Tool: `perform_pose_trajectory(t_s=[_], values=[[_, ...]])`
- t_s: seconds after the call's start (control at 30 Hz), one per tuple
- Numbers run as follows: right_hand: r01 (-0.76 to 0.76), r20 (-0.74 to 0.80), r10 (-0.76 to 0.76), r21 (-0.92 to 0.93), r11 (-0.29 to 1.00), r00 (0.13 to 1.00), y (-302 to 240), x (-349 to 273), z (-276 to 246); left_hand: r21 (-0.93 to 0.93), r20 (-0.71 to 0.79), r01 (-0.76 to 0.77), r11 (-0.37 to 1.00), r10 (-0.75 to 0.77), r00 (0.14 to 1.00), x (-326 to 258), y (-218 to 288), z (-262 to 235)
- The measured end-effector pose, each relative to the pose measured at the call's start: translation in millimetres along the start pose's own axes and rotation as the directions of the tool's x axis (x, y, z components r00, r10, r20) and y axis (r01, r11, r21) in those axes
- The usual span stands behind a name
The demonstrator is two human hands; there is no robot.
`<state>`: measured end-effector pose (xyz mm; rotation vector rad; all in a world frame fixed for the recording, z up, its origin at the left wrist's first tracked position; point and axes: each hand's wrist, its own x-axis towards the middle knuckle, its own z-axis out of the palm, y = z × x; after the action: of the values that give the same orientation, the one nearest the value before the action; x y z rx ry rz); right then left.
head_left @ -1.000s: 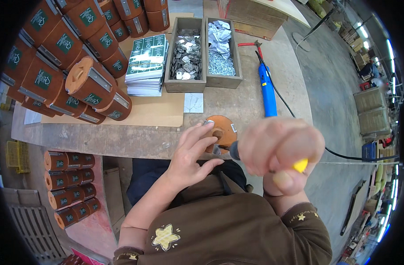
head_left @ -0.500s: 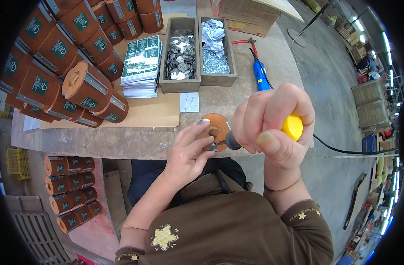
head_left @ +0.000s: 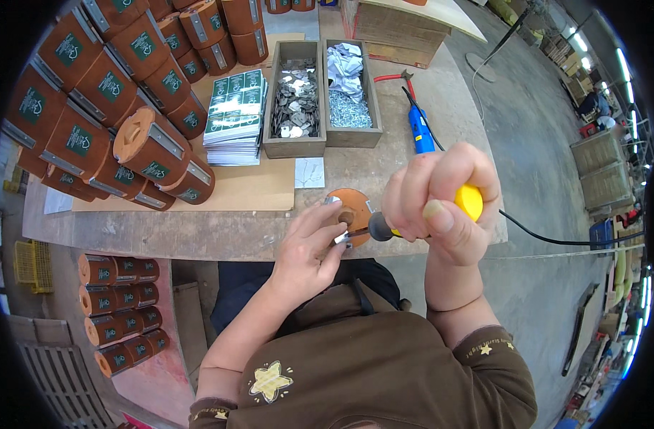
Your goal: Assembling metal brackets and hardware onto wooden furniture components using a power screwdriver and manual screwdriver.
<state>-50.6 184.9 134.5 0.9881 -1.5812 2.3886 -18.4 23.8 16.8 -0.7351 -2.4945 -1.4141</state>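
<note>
A round orange-brown piece (head_left: pixel 358 202) with a dark centre sits at the table's near edge. My left hand (head_left: pixel 305 247) lies over its left side, with thumb and finger closed on a small shiny metal piece (head_left: pixel 342 237). From the right comes my right hand (head_left: pixel 441 200), wrapped round a yellow-handled screwdriver (head_left: pixel 469 203). The tool's dark collar (head_left: pixel 379 227) and thin shaft point toward the metal piece. Whether the tip touches it is hard to tell, and most of the handle is hidden in my fist.
Stacked brown cylinders (head_left: pixel 77 136) with green labels fill the left, beside printed green-and-white sheets (head_left: pixel 234 114). Wooden trays hold metal plates (head_left: pixel 296 100) and screws (head_left: pixel 348 112). Red-handled pliers (head_left: pixel 398 76) and a blue corded tool (head_left: pixel 420 129) lie at the right. More cylinders (head_left: pixel 120 272) lie lower left.
The view has shifted slightly, so the table appears lower. My right hand has come a little left and down with the screwdriver. My left hand stays at the round piece.
</note>
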Motion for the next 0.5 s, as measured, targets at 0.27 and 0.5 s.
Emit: perform_pose_trajectory(t_s=[0.27,0.5], values=[[-0.036,-0.048,0.041,0.103,0.994,0.998,1.6,1.4,-1.0,-0.04,-0.211,0.007,0.999,-0.015,0.977,-4.6,12.8,-2.5],[0.0,-0.019,0.0,0.04,0.999,1.0,-6.3,-9.4,1.0,0.16,-0.208,-0.092,0.983,0.124,0.97,-24.0,-7.6,14.7]])
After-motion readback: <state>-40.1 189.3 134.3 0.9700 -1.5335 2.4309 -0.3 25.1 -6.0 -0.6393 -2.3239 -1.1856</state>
